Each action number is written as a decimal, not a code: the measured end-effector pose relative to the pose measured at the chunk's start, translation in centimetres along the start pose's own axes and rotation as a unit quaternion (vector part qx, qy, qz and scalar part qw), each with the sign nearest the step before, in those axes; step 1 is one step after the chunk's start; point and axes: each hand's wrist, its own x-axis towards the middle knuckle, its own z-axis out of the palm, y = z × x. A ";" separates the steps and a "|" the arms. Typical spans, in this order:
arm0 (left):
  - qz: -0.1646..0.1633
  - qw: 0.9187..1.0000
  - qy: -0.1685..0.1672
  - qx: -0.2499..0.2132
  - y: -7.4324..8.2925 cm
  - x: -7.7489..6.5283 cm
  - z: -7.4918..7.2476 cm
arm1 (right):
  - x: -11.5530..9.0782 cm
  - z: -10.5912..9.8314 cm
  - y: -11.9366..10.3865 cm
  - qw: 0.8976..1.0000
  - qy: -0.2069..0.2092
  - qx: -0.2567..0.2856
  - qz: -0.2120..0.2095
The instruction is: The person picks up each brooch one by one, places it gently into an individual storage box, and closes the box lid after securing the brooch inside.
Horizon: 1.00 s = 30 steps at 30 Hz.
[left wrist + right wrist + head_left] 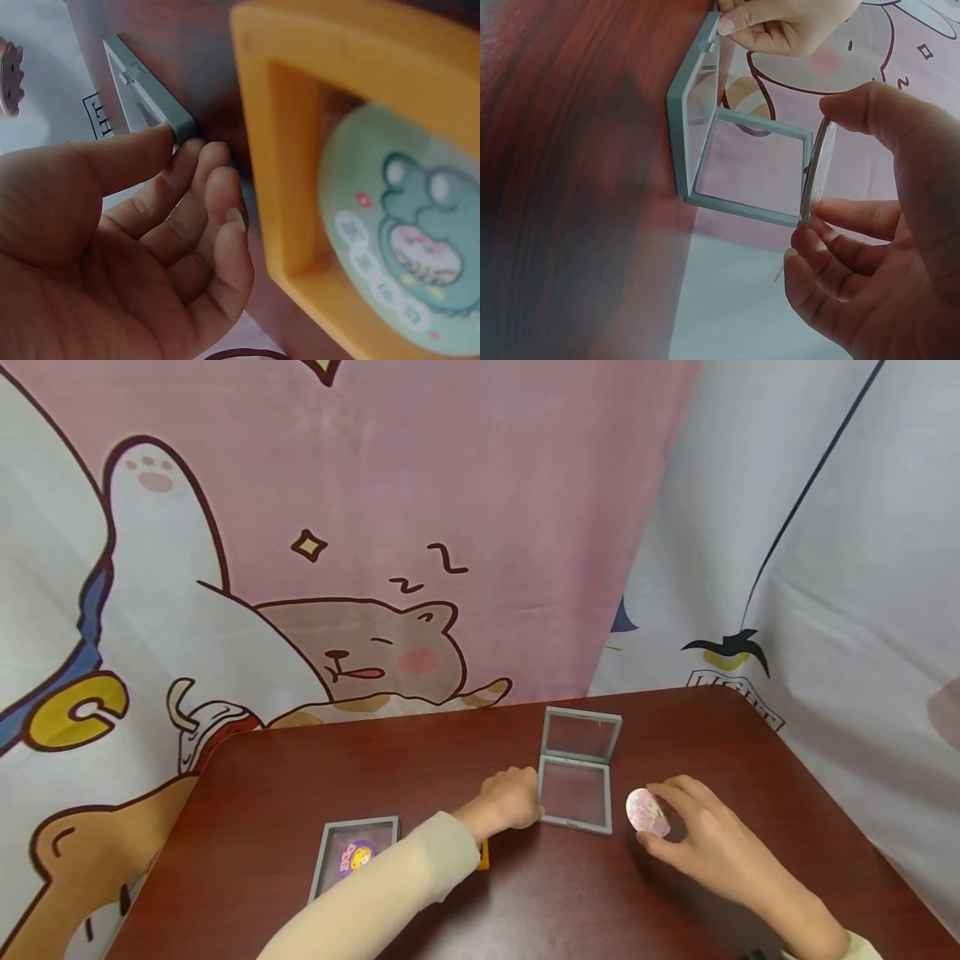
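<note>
My left hand (512,797) pinches the near-left edge of an open grey hinged display frame (606,795), thumb and fingertips at its corner in the left wrist view. The frame's lower half lies on the table, its lid standing up at the back, and clear film spans both halves. To the right of it, my right hand (712,839) holds a round pink badge (647,812) by its edges between thumb and fingers. In the right wrist view the badge (819,169) appears edge-on, overlapping the frame.
Under my left forearm is an orange frame (281,172) holding a green badge with a cartoon creature (420,232). Further left lies another grey frame (362,822) with a purple badge (357,857) inside. A cartoon-printed curtain (525,527) hangs behind the dark red table (277,777).
</note>
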 end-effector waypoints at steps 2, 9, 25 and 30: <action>0.005 1.000 -0.001 0.000 0.0 -0.2 0.1 | 0.2 0.0 -0.2 1.000 0.003 -0.001 0.000; 0.012 1.000 -0.014 0.013 0.0 -1.0 0.2 | 0.8 0.1 -0.6 1.000 0.013 -0.005 -0.005; 0.049 0.998 -0.021 0.028 0.0 -3.2 0.6 | 2.3 0.9 -1.9 0.999 -0.031 0.018 0.018; 0.063 0.997 -0.016 0.031 0.0 -3.7 0.8 | 2.8 1.7 -2.2 0.999 -0.041 0.029 0.004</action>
